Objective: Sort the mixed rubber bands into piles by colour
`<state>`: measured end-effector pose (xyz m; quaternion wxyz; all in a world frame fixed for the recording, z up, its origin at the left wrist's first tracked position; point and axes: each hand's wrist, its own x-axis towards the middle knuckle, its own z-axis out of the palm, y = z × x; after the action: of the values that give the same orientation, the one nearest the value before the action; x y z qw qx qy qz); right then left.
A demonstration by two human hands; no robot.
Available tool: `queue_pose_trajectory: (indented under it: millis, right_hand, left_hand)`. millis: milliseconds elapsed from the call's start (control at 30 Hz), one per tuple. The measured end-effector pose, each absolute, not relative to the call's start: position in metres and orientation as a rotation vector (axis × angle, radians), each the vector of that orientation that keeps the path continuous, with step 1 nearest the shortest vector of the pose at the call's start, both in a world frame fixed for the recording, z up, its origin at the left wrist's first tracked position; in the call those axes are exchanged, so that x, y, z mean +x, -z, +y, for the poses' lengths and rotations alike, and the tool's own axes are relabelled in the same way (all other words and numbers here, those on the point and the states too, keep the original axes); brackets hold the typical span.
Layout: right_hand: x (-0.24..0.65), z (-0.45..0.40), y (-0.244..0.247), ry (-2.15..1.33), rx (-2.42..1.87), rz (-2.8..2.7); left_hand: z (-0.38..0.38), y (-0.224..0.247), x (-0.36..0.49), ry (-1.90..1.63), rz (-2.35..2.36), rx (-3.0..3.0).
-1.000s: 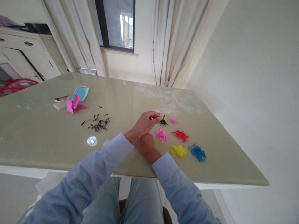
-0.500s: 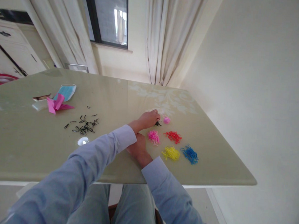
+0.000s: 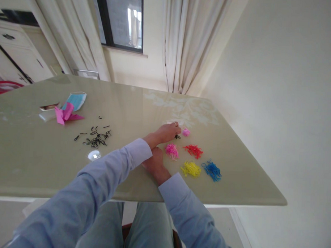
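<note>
My left hand [image 3: 168, 132] reaches across to the right, its fingers bent down and together at a few small black rubber bands [image 3: 177, 136] whose loops show just under the fingertips. Below the left wrist, my right hand [image 3: 155, 162] rests on the table, with its fingers hidden behind the left forearm. Close to the left hand are a small pink clump [image 3: 186, 132] and a heap of pink rubber bands [image 3: 171, 151]. Red bands [image 3: 194, 151], yellow bands [image 3: 191, 168] and blue bands [image 3: 212, 170] lie in separate heaps to the right.
A loose spread of black rubber bands [image 3: 97, 139] lies on the table [image 3: 128, 112] to the left, with a shiny clear round piece [image 3: 94, 155] near it. Farther back are a blue face mask [image 3: 78, 100] and folded pink paper [image 3: 66, 115]. Clear plastic [image 3: 168, 122] shows behind my left hand.
Fewer of the black loops show under my left fingertips. The view has shifted slightly; my right hand stays under the left wrist.
</note>
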<state>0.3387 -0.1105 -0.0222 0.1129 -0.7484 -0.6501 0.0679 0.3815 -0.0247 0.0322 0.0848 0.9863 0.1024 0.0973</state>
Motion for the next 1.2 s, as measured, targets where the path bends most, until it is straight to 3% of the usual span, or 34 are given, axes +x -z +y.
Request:
queue_pose_trajectory:
  millis: [333, 467, 633, 833, 933, 1200]
  right_hand:
    - [0.337, -0.121, 0.006, -0.166, -2.174, -1.821]
    - [0.339, -0.121, 0.005, -0.222, -2.162, -1.746]
    - [0.342, -0.12, 0.004, -0.271, -1.903, -1.394]
    - [0.343, -0.116, 0.0, -0.375, -1.865, -1.219]
    - [0.343, -0.102, -0.004, -0.534, -1.829, -1.155]
    - [0.314, -0.021, -0.022, -0.521, -1.857, -1.708]
  left_hand:
    - [-0.02, -0.022, 0.299, -0.906, 0.412, 2.333]
    - [-0.032, -0.012, 0.24, -0.896, 0.392, 2.307]
    - [-0.032, 0.004, 0.194, -0.924, 0.693, 2.281]
    - [-0.02, 0.004, 0.177, -0.52, 0.522, 2.413]
    - [-0.018, 0.004, 0.177, -0.5, 0.517, 2.426]
    - [-0.015, 0.013, 0.181, -0.528, 0.534, 2.398]
